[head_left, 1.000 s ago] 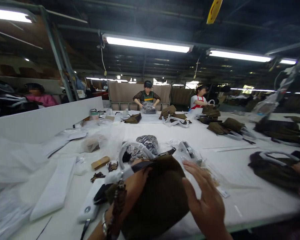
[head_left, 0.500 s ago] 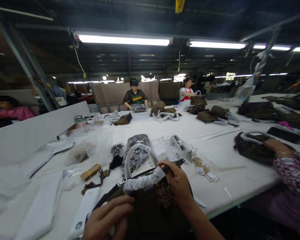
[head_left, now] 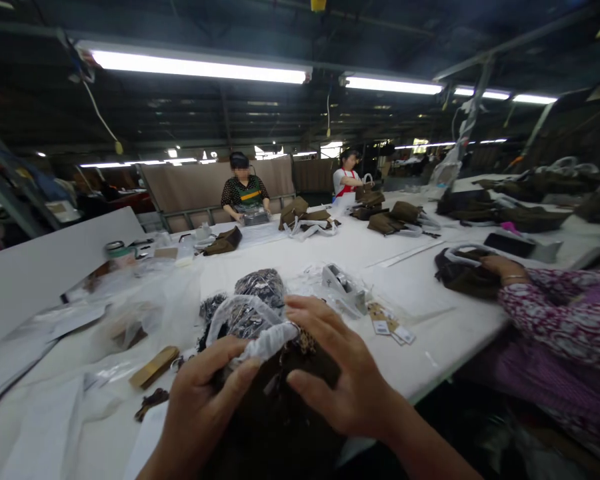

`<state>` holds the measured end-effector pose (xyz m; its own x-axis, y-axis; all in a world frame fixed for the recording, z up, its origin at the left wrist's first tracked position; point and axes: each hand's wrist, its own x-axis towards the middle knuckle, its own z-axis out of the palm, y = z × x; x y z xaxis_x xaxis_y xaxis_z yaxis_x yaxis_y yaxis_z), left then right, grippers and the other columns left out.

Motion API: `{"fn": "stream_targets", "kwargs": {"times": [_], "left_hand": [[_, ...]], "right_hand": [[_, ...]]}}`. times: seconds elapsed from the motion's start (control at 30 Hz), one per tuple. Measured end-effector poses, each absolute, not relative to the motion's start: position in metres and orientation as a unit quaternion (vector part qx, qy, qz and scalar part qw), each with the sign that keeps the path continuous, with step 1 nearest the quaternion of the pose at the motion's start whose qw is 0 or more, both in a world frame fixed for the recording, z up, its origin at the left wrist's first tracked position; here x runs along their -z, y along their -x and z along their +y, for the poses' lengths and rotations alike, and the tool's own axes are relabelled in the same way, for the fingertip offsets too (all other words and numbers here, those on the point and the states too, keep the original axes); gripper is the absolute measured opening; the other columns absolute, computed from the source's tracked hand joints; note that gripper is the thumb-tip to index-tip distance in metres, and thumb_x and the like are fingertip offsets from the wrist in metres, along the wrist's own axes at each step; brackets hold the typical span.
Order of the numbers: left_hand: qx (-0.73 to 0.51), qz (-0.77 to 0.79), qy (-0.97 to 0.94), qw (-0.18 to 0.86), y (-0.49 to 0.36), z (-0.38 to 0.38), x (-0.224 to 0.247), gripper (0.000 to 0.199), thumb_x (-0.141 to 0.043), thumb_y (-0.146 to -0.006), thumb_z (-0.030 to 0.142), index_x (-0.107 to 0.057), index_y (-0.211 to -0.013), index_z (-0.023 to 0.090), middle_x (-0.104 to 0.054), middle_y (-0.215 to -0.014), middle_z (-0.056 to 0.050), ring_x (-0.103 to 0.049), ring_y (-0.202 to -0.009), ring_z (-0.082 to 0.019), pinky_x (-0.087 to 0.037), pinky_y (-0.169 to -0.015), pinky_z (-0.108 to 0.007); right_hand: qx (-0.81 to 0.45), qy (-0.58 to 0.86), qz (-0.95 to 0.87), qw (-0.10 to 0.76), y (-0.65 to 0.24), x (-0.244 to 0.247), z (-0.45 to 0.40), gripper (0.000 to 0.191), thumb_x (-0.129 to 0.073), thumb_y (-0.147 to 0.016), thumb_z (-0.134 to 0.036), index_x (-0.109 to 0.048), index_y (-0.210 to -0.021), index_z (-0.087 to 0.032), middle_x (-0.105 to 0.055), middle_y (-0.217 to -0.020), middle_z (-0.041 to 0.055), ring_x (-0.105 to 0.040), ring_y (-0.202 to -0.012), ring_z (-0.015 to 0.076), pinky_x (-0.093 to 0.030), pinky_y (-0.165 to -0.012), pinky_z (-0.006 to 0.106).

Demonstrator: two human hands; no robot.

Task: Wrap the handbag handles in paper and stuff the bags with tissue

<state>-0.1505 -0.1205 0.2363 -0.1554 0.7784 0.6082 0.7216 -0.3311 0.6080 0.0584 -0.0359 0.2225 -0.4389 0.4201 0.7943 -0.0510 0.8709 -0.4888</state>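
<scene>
A dark olive handbag (head_left: 285, 427) is right in front of me, its lower part in deep shadow. White wrapping covers its near handle (head_left: 269, 344), and a second wrapped handle (head_left: 240, 303) arches behind. My left hand (head_left: 205, 393) is closed on the left end of the near handle, thumb and fingers pinching the wrap. Beside the handle's right end is my right hand (head_left: 345, 367), its fingers spread and thumb apart. Some leopard-print material (head_left: 306, 343) shows between the handle and my right fingers; what it belongs to is partly hidden.
Plastic-wrapped patterned goods (head_left: 260, 287) lie behind the bag on the white table (head_left: 410, 293). Hang tags (head_left: 387, 323) are to the right, a tan block (head_left: 154, 368) to the left. At right a co-worker's hand (head_left: 503, 267) touches another bag. Two people work across the table.
My left hand has moved up and right onto the wrapped handle. My right hand has let go of the handle's right end and spread its fingers. The view has swung right.
</scene>
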Motion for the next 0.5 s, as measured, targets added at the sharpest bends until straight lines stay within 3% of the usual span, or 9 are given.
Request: {"fn": "stream_targets", "kwargs": {"times": [0.1, 0.17, 0.27, 0.37, 0.5], "left_hand": [[-0.502, 0.566, -0.646, 0.1, 0.147, -0.126, -0.247, 0.023, -0.072, -0.08, 0.042, -0.077, -0.071, 0.021, -0.075, -0.074, -0.002, -0.069, -0.066, -0.018, -0.057, -0.062, -0.022], [-0.529, 0.581, -0.596, 0.164, 0.15, -0.134, -0.245, 0.032, -0.077, -0.075, 0.051, -0.076, -0.067, 0.021, -0.074, -0.073, -0.003, -0.068, -0.064, -0.019, -0.055, -0.057, -0.022], [-0.555, 0.602, -0.519, 0.246, 0.159, -0.146, -0.24, 0.044, -0.08, -0.066, 0.063, -0.075, -0.069, 0.02, -0.069, -0.068, -0.002, -0.063, -0.06, -0.017, -0.051, -0.05, -0.021], [-0.529, 0.621, -0.519, 0.255, 0.167, -0.15, -0.234, 0.048, -0.083, -0.062, 0.064, -0.079, -0.085, 0.022, -0.07, -0.073, -0.001, -0.066, -0.067, -0.019, -0.054, -0.057, -0.022], [-0.475, 0.647, -0.568, 0.184, 0.176, -0.146, -0.212, 0.057, -0.082, -0.069, 0.053, -0.073, -0.117, 0.025, -0.076, -0.101, -0.004, -0.072, -0.089, -0.025, -0.058, -0.069, -0.024]], "right_hand": [[-0.177, 0.103, -0.875, 0.44, -0.045, -0.22, -0.032, 0.05, -0.059, -0.094, -0.022, -0.05, -0.144, -0.024, -0.065, -0.136, 0.0072, -0.061, -0.125, 0.022, -0.041, -0.114, 0.04], [-0.201, 0.149, -0.889, 0.384, -0.043, -0.204, -0.024, 0.04, -0.055, -0.093, -0.016, -0.062, -0.131, -0.024, -0.073, -0.123, 0.0042, -0.069, -0.108, 0.0199, -0.05, -0.1, 0.032], [-0.239, 0.197, -0.891, 0.333, -0.053, -0.175, -0.015, 0.022, -0.062, -0.09, -0.018, -0.074, -0.108, -0.023, -0.077, -0.104, 0.0032, -0.071, -0.095, 0.0202, -0.051, -0.086, 0.027], [-0.287, 0.208, -0.872, 0.336, -0.067, -0.159, -0.017, 0.012, -0.064, -0.093, -0.026, -0.074, -0.096, -0.02, -0.073, -0.09, 0.0026, -0.068, -0.085, 0.0177, -0.048, -0.077, 0.025], [-0.35, 0.229, -0.837, 0.353, -0.077, -0.162, -0.031, 0.027, -0.06, -0.099, -0.039, -0.071, -0.085, -0.019, -0.07, -0.081, 0.0004, -0.064, -0.076, 0.0153, -0.044, -0.072, 0.024]]}}
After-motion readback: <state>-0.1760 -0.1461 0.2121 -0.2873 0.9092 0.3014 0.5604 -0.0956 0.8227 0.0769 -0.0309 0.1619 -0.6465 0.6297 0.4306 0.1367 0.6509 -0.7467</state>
